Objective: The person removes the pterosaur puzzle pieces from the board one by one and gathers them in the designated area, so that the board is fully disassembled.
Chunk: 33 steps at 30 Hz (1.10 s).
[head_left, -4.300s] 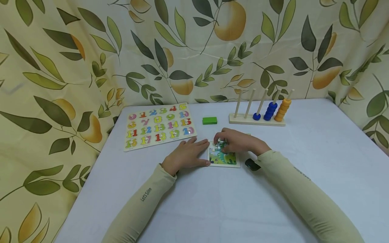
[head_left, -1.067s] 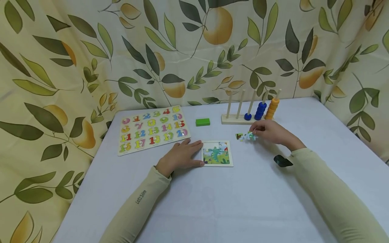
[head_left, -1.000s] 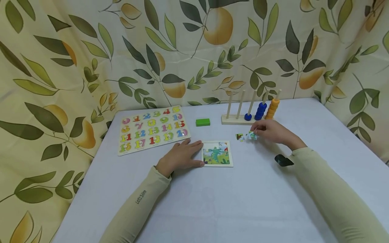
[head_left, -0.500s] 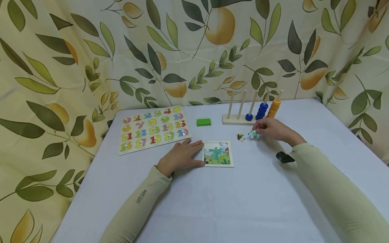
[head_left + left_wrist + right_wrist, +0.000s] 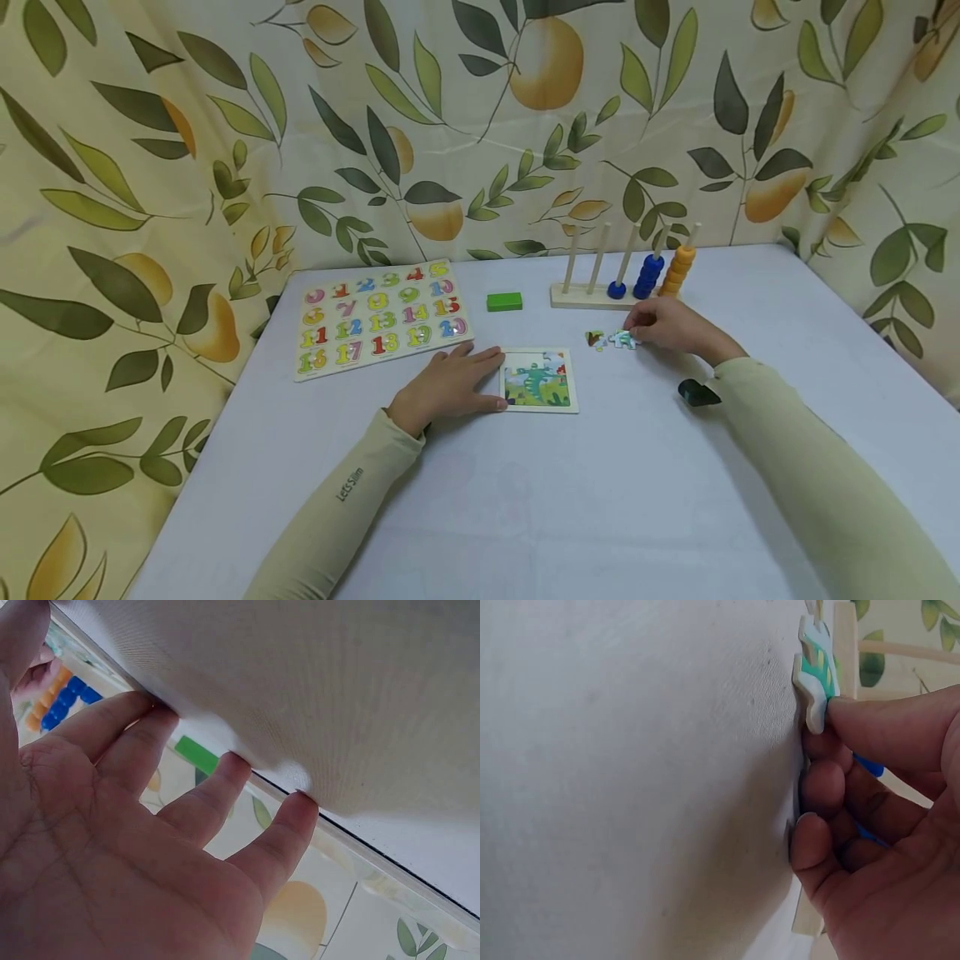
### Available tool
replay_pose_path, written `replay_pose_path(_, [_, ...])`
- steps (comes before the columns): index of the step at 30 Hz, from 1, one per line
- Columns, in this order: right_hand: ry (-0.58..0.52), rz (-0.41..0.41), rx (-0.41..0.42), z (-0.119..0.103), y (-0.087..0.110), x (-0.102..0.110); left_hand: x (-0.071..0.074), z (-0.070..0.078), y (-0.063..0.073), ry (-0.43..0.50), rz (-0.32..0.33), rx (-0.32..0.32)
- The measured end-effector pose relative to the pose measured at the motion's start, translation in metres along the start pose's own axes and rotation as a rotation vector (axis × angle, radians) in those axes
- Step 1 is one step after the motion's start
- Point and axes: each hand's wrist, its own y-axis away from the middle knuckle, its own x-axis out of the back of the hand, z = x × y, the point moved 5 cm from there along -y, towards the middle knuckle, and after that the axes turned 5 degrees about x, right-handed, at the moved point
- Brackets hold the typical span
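My left hand (image 5: 447,392) lies with straight, spread fingers on the table, its thumb and fingertips at the left edge of a small framed jigsaw puzzle (image 5: 537,407) with a green dinosaur picture. In the left wrist view the fingers (image 5: 199,802) touch the white cloth and hold nothing. To the right of the puzzle, my right hand (image 5: 671,326) pinches a white and green jigsaw piece (image 5: 817,671) between thumb and fingertips, low over the cloth. Another jigsaw piece (image 5: 595,339), brown and green, lies just left of it. The held piece's right end is hidden by the fingers.
A number board (image 5: 381,319) lies at the back left. Between it and a wooden peg stand (image 5: 581,296) with blue and orange beads is a green block (image 5: 504,302). The peg stand is close behind my right hand. A patterned curtain (image 5: 480,125) hangs behind the table.
My right hand has gone from over the framed puzzle to the loose piece on the right. Lately it has shifted and turned that piece slightly. The left hand has stayed at the puzzle's edge.
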Motion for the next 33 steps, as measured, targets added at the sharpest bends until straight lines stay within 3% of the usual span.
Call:
replay_pose_path(10, [0.028, 0.064, 0.026, 0.01, -0.003, 0.001, 0.0, 0.0, 0.001, 0.001, 0.004, 0.008])
replay_pose_path(18, [0.02, 0.084, -0.002, 0.008, 0.001, 0.0, -0.001, 0.002, 0.001, 0.006, 0.002, 0.0])
replay_pose_path(23, [0.011, 0.115, 0.014, -0.015, 0.002, 0.001, -0.002, 0.002, 0.0, 0.003, 0.003, -0.007])
replay_pose_path(26, [0.008, 0.129, 0.074, -0.037, 0.003, 0.0, -0.001, 0.002, 0.001, 0.003, 0.006, -0.006])
replay_pose_path(33, [-0.024, 0.101, 0.155, -0.075, 0.002, -0.012, 0.0, 0.001, 0.001, 0.014, 0.004, -0.004])
